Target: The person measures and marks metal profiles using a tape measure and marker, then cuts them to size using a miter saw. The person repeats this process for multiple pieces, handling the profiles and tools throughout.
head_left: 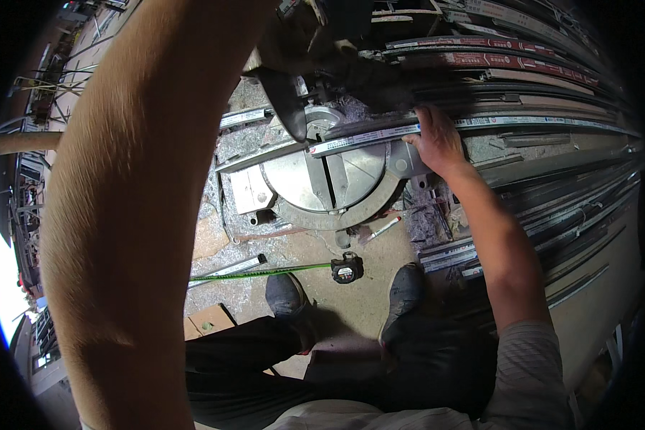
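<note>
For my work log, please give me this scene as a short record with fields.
Place: workshop floor with metal dust
Machine: mitre saw with round table, blade lowered
Right hand: presses a long metal profile against the saw fence
Left hand: hidden at the saw's top; only the raised forearm shows
Floor items: tape measure with tape pulled out, marker pen
Stock: many long metal profiles stacked at right
Feet: two dark shoes

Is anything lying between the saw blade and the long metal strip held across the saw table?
Nothing visible does. The right hand presses the metal strip on the round saw table, off to the side of the blade. The blade hangs right at the strip. The left hand is out of sight at the saw's top.
</note>
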The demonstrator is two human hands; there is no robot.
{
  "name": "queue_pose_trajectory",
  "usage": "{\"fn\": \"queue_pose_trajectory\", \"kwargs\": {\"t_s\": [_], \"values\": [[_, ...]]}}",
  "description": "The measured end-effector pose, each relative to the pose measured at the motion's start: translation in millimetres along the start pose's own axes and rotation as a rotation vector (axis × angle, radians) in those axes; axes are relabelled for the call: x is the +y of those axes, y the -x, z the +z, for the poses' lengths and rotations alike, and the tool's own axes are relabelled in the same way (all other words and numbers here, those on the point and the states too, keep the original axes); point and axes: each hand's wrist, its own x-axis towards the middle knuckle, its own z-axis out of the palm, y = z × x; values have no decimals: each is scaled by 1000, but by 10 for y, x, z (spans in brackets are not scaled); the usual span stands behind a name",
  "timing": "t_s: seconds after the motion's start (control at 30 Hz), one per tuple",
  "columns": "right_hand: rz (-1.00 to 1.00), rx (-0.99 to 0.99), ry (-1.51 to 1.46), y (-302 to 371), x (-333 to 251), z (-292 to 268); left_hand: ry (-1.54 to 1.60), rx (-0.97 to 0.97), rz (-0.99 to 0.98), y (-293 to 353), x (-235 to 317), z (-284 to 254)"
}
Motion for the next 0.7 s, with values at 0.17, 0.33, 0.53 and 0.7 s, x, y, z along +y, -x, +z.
{"fn": "queue_pose_trajectory", "kwargs": {"t_s": [0.17,0.33,0.53,0.7], "values": [[-19,6,-39,-50,-86,1,-242,21,140,264,25,-34],[-75,24,3,63,90,-52,-754,74,374,666,2,207],[-63,16,-29,-31,-56,-16,-282,335,586,1186,-436,341],[-101,121,1,36,27,24,339,243,395,1504,-424,577]]}}
